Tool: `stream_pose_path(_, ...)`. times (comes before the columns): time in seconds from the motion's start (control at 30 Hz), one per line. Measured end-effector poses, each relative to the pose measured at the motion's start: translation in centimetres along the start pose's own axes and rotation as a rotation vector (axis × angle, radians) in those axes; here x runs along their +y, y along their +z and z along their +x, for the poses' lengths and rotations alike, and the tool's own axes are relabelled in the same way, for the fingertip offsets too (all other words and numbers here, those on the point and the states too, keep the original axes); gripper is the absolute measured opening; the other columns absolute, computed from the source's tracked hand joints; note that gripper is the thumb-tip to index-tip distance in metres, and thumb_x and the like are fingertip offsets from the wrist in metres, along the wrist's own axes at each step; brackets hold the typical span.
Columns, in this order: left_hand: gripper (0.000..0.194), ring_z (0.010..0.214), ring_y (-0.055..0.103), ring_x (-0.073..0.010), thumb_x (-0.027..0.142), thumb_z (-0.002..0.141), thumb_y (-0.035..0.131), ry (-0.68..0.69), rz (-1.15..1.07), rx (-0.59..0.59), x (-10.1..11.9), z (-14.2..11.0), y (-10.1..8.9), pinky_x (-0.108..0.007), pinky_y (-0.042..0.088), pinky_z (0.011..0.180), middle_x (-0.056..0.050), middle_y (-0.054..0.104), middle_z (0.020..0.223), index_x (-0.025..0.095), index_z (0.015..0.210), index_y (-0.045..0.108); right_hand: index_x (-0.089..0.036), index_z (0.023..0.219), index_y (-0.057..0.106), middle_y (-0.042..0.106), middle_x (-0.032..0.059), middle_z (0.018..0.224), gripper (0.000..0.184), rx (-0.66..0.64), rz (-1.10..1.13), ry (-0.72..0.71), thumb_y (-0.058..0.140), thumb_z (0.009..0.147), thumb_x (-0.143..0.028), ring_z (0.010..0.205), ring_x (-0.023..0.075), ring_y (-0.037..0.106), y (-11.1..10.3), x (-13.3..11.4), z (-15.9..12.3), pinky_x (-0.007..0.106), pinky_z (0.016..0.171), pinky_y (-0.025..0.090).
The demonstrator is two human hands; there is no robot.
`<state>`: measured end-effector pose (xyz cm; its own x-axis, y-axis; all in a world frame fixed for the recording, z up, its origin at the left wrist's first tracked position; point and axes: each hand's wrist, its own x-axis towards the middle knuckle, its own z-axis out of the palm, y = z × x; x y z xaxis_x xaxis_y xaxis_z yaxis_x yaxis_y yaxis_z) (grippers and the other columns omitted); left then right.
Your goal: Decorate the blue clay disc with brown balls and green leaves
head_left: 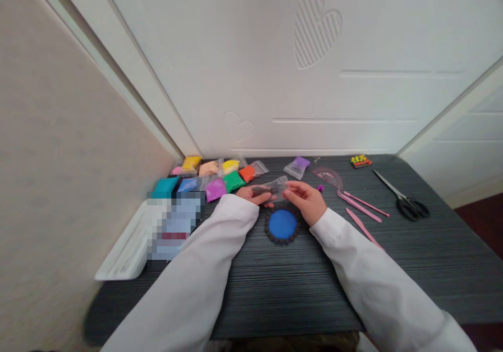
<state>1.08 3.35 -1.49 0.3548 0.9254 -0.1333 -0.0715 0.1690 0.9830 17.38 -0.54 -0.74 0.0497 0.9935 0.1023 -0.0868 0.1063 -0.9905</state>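
Between my two hands is a small clear zip bag (277, 185) with something dark in its left end. My left hand (253, 195) is closed around that dark end. At the other end, my right hand (305, 198) pinches the bag's edge between thumb and fingers. Just below the hands, a flat blue disc (282, 223) lies on the table, ringed by small dark brown balls (268, 231) that touch its edge. A tiny purple lump (320, 188) sits right of my right hand.
Bags of coloured clay (216, 189) crowd the back left, near a white tray (126, 252) and a pixelated device (176, 226). A bagged purple clay (302, 163) lies behind. Rightward are a protractor (329, 176), pink tools (363, 229), black-handled scissors (408, 205) and a small colourful piece (360, 161).
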Motion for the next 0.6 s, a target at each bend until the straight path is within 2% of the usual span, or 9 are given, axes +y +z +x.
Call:
stream_pose_path(0.13,0.028,0.046,0.057,-0.0157,0.038,0.054,0.068,0.031,0.021,0.039,-0.3,0.2,0.3,-0.031,0.044,0.047,-0.002,0.063,0.056,0.018,0.070,0.059,-0.021,0.074,0.064,0.062,0.0004,0.070,0.020,0.065,-0.091,-0.007,0.064,0.061,-0.035,0.065,0.0136,0.055,-0.7,0.1,0.3,0.031,0.067,0.045)
stream_pose_path(0.27,0.030,0.044,0.055,-0.0142,0.042,0.059,0.063,0.103,-0.038,0.100,0.8,0.2,-0.1,-0.027,0.039,0.042,-0.001,0.058,0.052,0.016,0.073,0.058,-0.020,0.079,0.059,0.060,0.0009,0.071,0.026,0.159,-0.064,-0.004,0.062,0.062,-0.039,0.061,0.0114,0.052,-1.4,0.7,0.9,0.026,0.055,0.044)
stream_pose_path(0.33,0.029,0.047,0.055,-0.0127,0.040,0.059,0.065,0.168,-0.089,0.135,2.9,-0.3,-1.1,-0.026,0.040,0.044,-0.001,0.059,0.058,0.016,0.074,0.058,-0.020,0.083,0.055,0.059,0.0005,0.070,0.029,0.191,-0.024,0.002,0.061,0.063,-0.040,0.054,0.0093,0.050,-1.6,1.1,1.2,0.023,0.047,0.041)
stream_pose_path(0.43,0.026,0.052,0.055,-0.0107,0.040,0.061,0.064,0.299,-0.186,0.170,7.8,-2.4,-3.4,-0.026,0.042,0.050,0.002,0.060,0.063,0.021,0.077,0.058,-0.019,0.083,0.051,0.058,-0.0014,0.065,0.030,0.201,0.037,0.017,0.061,0.063,-0.040,0.044,0.0065,0.045,-1.7,1.5,1.5,0.021,0.040,0.036)
stream_pose_path(0.53,0.016,0.052,0.051,-0.0062,0.043,0.070,0.054,0.446,-0.281,0.199,12.2,-5.6,-5.9,-0.023,0.041,0.052,0.009,0.057,0.060,0.028,0.074,0.058,-0.019,0.083,0.049,0.058,-0.0024,0.064,0.030,0.198,0.081,0.035,0.062,0.062,-0.037,0.043,0.0065,0.047,-1.7,1.7,1.5,0.021,0.040,0.035)
stream_pose_path(0.57,0.019,0.047,0.047,-0.0046,0.044,0.073,0.048,0.538,-0.300,0.206,13.0,-6.7,-6.5,-0.022,0.040,0.049,0.009,0.056,0.059,0.028,0.074,0.058,-0.019,0.083,0.049,0.058,-0.0026,0.064,0.030,0.200,0.092,0.040,0.062,0.062,-0.036,0.043,0.0067,0.047,-1.7,1.7,1.5,0.021,0.041,0.035)
stream_pose_path(0.6,0.024,0.039,0.042,-0.0036,0.044,0.077,0.041,0.559,-0.261,0.196,13.4,-7.7,-6.9,-0.021,0.036,0.043,0.009,0.055,0.055,0.028,0.076,0.059,-0.019,0.083,0.049,0.057,-0.0029,0.064,0.030,0.203,0.101,0.045,0.062,0.061,-0.035,0.043,0.0067,0.048,-1.7,1.7,1.5,0.021,0.041,0.036)
